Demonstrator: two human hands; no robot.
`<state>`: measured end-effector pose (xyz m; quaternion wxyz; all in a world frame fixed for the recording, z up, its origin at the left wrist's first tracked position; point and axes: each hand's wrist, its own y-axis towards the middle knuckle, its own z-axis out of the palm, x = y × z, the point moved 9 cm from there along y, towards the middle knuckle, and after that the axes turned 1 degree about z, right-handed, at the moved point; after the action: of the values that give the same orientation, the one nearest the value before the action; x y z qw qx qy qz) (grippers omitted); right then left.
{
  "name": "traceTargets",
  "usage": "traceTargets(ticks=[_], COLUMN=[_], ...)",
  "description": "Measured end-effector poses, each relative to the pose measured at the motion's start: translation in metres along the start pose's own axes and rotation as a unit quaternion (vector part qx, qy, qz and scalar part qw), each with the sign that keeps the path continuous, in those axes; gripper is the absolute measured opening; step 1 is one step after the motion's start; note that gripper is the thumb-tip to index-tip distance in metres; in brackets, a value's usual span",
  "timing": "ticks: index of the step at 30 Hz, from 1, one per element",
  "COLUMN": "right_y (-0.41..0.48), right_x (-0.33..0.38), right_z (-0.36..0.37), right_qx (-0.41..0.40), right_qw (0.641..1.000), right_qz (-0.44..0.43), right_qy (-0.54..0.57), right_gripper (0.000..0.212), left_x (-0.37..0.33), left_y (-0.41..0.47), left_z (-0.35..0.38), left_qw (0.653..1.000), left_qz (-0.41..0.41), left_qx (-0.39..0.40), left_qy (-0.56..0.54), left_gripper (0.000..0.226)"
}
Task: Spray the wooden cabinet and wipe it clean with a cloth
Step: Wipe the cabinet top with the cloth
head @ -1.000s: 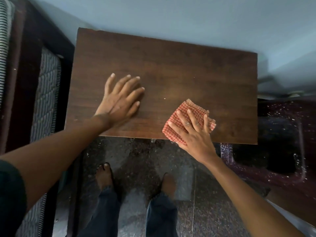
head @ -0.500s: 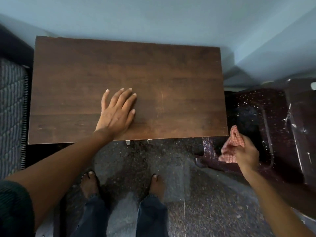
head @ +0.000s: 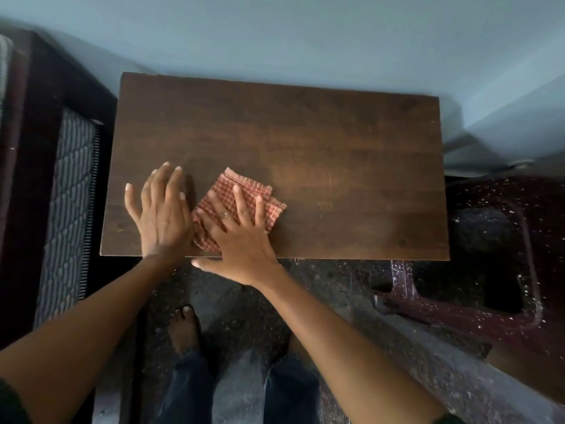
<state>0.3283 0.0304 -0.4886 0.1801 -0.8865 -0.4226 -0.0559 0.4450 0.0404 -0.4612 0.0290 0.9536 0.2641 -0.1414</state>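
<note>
Head view shows the wooden cabinet filling the middle of the frame. Left hand lies flat on its lower-left part, fingers straight. Just right of it, touching, the right hand presses the folded red checked cloth onto the top with fingers spread, near the lower edge.

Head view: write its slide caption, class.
Right hand presses a checked cloth on the wooden cabinet top; left hand rests flat beside it.
</note>
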Motion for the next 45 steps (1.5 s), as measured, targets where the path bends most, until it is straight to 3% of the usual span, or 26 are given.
traceTargets(ticks=[4, 12, 20, 23, 26, 36, 40, 42, 43, 45], right_y=[0.022, 0.011, -0.021, -0.043, -0.082, -0.203, -0.250, -0.271, -0.281, -0.300], right_x=[-0.042, -0.271, -0.400, -0.406, -0.389, -0.325, -0.297, -0.281, -0.273, -0.249], right_z=[-0.017, -0.068, -0.094, -0.094, -0.081, -0.026, -0.019, -0.015, -0.011, 0.008], right_qx=[-0.052, -0.101, -0.055, -0.090, -0.141, -0.154, -0.201, -0.242, -0.273, -0.345], right_qw=[0.996, 0.934, 0.909, 0.910, 0.889, 0.853, 0.842, 0.811, 0.775, 0.626], right_qz=[0.070, 0.342, 0.407, 0.390, 0.424, 0.488, 0.482, 0.497, 0.519, 0.555], right_qy=[0.010, 0.009, 0.076, 0.107, 0.105, 0.100, 0.134, 0.191, 0.237, 0.424], right_gripper=[0.063, 0.062, 0.060, 0.056, 0.054, 0.053, 0.049, 0.045, 0.042, 0.036], left_x=[0.012, -0.051, -0.092, -0.086, -0.081, -0.039, -0.019, -0.009, -0.005, 0.003], left_y=[-0.005, 0.003, 0.010, -0.001, -0.016, -0.079, -0.115, -0.131, -0.137, -0.147], left_z=[-0.002, 0.018, 0.024, 0.023, 0.024, 0.002, -0.004, 0.001, 0.003, 0.011], left_qw=[1.000, 0.998, 0.996, 0.996, 0.996, 0.989, 0.984, 0.980, 0.979, 0.976], left_qz=[0.003, 0.055, 0.083, 0.079, 0.080, 0.132, 0.167, 0.186, 0.194, 0.205], left_qx=[0.001, 0.006, -0.038, -0.050, -0.045, -0.044, -0.028, -0.018, -0.015, -0.015], left_qy=[0.021, 0.023, 0.020, 0.014, 0.015, 0.053, 0.062, 0.067, 0.067, 0.069], left_gripper=[0.043, 0.041, 0.040, 0.038, 0.037, 0.036, 0.041, 0.048, 0.051, 0.056])
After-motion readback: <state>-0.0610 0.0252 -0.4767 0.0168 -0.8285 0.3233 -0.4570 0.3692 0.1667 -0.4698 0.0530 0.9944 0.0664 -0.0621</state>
